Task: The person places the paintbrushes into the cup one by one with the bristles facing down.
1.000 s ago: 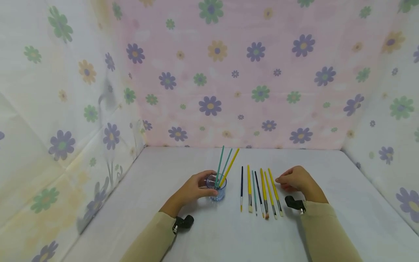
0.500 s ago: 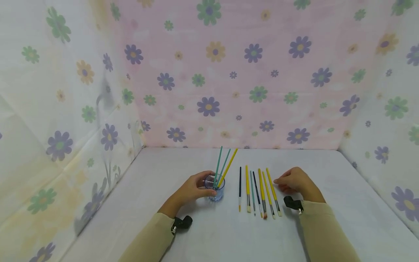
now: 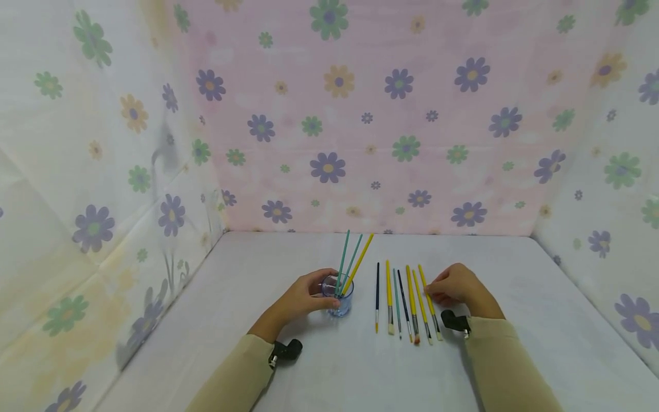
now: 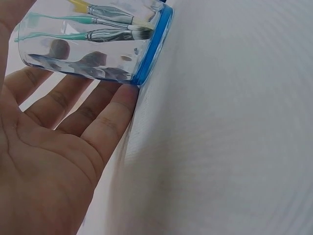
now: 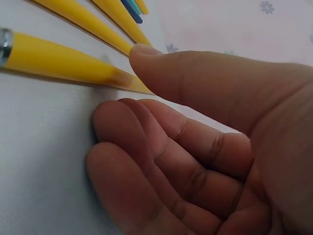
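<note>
My left hand grips a clear glass cup with a blue base, thumb in front and fingers round the far side. Two teal-handled brushes and one yellow-handled brush lean in it, bristles down, as the left wrist view shows through the cup wall. My right hand is at the rightmost yellow paintbrush on the table. In the right wrist view the thumb overlaps that brush's handle, with the loosely bent fingers on its near side and a gap between thumb and fingers.
Left of that brush lie several more paintbrushes in a row, with yellow, dark and teal handles, bristles toward me. A white cloth covers the table. Flower-patterned sheets stand behind and at both sides.
My right hand has moved a little left, up to the rightmost yellow paintbrush. The left hand keeps hold of the cup, and the brushes have not moved.
</note>
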The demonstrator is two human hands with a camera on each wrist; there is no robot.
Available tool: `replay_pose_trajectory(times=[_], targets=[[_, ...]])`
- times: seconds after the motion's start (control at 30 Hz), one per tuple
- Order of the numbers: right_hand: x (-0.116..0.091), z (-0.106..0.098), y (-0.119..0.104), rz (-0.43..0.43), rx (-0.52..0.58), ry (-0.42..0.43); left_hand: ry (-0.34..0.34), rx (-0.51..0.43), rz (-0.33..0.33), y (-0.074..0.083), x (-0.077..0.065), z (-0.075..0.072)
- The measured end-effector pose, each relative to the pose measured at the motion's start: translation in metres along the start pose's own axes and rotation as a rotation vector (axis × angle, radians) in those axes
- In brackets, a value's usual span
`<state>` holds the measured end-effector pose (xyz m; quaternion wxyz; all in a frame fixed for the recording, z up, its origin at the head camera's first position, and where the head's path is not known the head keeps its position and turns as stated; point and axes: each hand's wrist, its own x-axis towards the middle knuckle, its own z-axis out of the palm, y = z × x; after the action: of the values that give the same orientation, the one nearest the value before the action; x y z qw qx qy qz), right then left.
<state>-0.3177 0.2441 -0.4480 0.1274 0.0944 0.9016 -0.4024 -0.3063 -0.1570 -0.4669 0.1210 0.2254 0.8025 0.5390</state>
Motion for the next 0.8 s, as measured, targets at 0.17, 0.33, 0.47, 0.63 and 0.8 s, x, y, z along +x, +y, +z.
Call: replay_pose_trajectory(times=[0.17,0.33,0.47,0.63,0.8], targets=[[-0.0009,0.0025,-0.0021,0.019,-0.037,0.004,-0.003,0.002,0.006,0.0019,-0.0004,0.0001],[-0.0024,0.0035,-0.0062,0.012,-0.050,0.006,-0.009,-0.001,0.006,0.0013,0.0009,-0.0003],[-0.0031,0.0067,-0.0081,-0.012,-0.052,0.009,-0.008,-0.001,0.004,0.0003,0.0009,-0.0004],[-0.0020,0.0087,-0.0081,0.004,-0.043,0.007,-0.008,-0.006,0.003,-0.0003,-0.0001,0.0002],[-0.0013,0.0077,-0.0062,0.019,-0.014,0.001,-0.005,-0.004,0.004,0.0006,-0.0007,0.0008]])
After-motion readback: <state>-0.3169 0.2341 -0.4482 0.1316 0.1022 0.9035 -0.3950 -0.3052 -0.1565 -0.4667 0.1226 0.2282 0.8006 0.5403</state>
